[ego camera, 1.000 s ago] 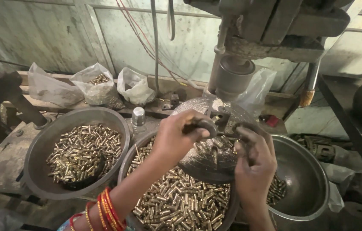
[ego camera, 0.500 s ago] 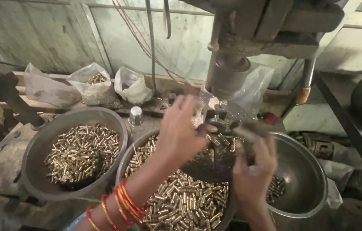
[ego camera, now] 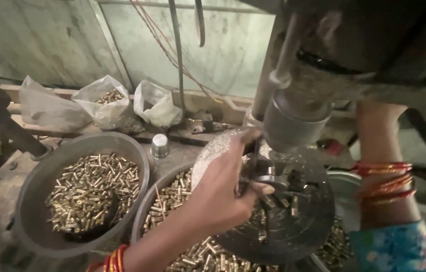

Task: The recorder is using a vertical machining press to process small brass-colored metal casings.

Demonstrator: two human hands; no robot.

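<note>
Left hand (ego camera: 223,191) reaches in over the round metal plate (ego camera: 278,226) under the machine head (ego camera: 296,118), thumb and fingers pinched around a small dark fixture (ego camera: 265,181) at the plate's middle; whether they grip it tight cannot be told. Right forearm (ego camera: 381,166), ringed with red and gold bangles (ego camera: 384,181), rises behind the machine, and the right hand itself is hidden up there, so its state cannot be told. Loose brass casings (ego camera: 278,201) lie scattered on the plate just beside the left fingers.

Beneath the plate sits a metal bowl (ego camera: 155,201) heaped with brass casings, touching the plate's underside edge from view. Left of it stands a second grey bowl (ego camera: 36,191), also holding casings (ego camera: 92,189). A small silver cap (ego camera: 159,146) stands between the bowls, farther back. Three plastic bags (ego camera: 104,106) rest along the wooden ledge by the wall. Red wires (ego camera: 162,40) hang down the wall behind.
</note>
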